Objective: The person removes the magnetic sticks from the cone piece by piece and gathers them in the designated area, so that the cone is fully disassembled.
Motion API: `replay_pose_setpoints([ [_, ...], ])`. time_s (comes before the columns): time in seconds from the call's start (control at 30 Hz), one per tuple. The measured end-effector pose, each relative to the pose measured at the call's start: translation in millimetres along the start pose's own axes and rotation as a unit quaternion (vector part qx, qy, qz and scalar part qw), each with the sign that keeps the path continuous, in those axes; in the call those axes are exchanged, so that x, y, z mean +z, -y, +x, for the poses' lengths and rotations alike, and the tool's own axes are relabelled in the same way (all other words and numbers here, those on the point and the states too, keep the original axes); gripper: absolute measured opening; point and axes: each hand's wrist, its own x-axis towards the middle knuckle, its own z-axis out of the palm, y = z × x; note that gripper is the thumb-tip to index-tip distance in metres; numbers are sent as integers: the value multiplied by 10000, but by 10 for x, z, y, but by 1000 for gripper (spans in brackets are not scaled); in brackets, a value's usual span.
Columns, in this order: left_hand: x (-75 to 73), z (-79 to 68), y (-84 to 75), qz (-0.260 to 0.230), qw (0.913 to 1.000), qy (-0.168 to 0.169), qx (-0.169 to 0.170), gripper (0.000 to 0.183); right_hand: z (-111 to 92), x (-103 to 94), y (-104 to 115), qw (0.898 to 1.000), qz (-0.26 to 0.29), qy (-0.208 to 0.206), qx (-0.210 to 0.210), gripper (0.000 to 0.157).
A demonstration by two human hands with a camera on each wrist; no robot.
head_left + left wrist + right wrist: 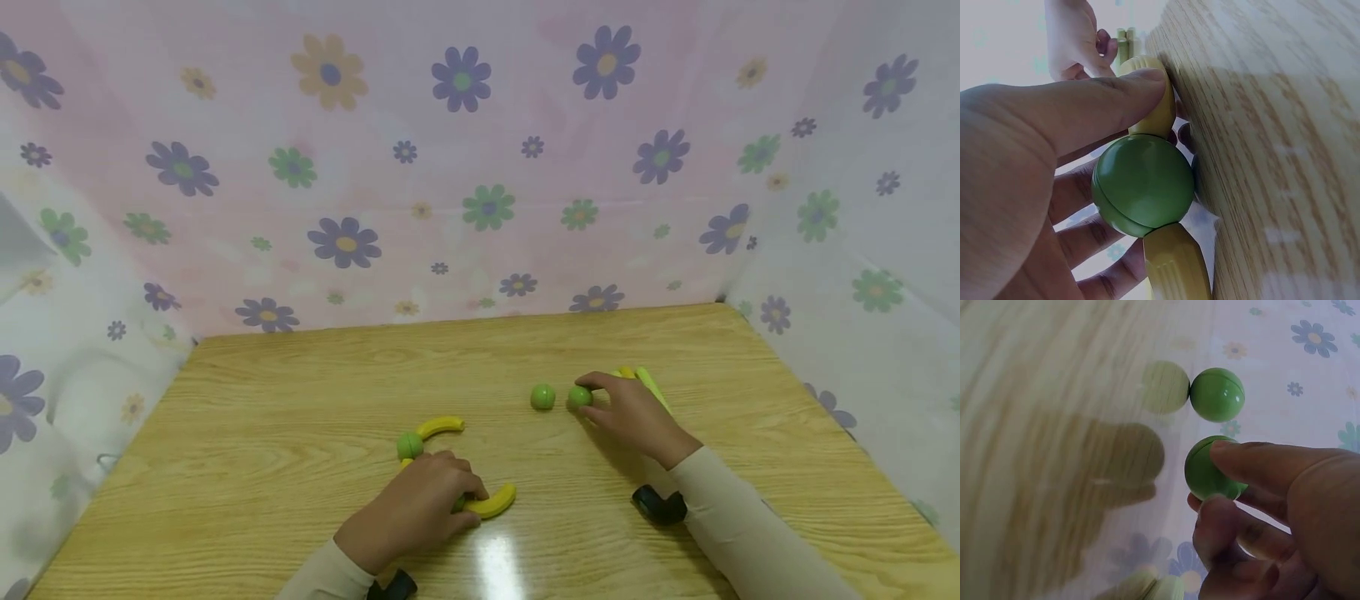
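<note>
My right hand (633, 417) pinches a small green ball (1207, 469) with a seam line between thumb and fingers, low over the table. A second green ball (543, 397) sits just left of it. My left hand (427, 500) grips a curved yellow toy banana (495, 502), thumb on one side and fingers behind. Against that banana sits another green ball (1143, 185), mostly hidden by the hand in the head view. A further yellow piece (1177, 262) touches this ball's other side. Beyond the left hand lie one more green ball (409, 446) and another banana (442, 427).
Behind the right hand lie light green sticks (654, 389) and a yellow piece (627, 372), partly covered. The wood-grain table (300, 383) is enclosed by flowered cloth (480, 167) at the back and sides. A black wrist mount (660, 505) hangs by the right sleeve.
</note>
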Motion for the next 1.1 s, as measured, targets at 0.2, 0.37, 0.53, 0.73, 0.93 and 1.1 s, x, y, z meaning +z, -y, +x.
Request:
replay_pose_setpoints([
  [0.2, -1, 3, -1, 5, 10000, -9, -17, 23, 36, 30, 6, 9998, -164, 86, -29, 38],
  [0.37, -4, -1, -3, -19, 10000, -33, -17, 22, 40, 34, 12, 9997, -210, 133, -34, 39],
  [0.53, -6, 0, -9, -16, 10000, -56, 7, 22, 32, 17, 26, 9996, -213, 163, -37, 40],
  [0.73, -18, -10, -22, 96, 10000, -23, -4, 24, 13, -14, 64, 9998, -97, 75, 149, 47],
  [0.93, -129, -52, 32, 305, 9981, -426, -333, 25, -17, -8, 227, 9990, 18, -434, -51, 39],
  [1.1, -324, -153, 148, 369, 9951, -524, -758, 25, -86, 68, 476, 9957, 300, -617, -619, 32],
])
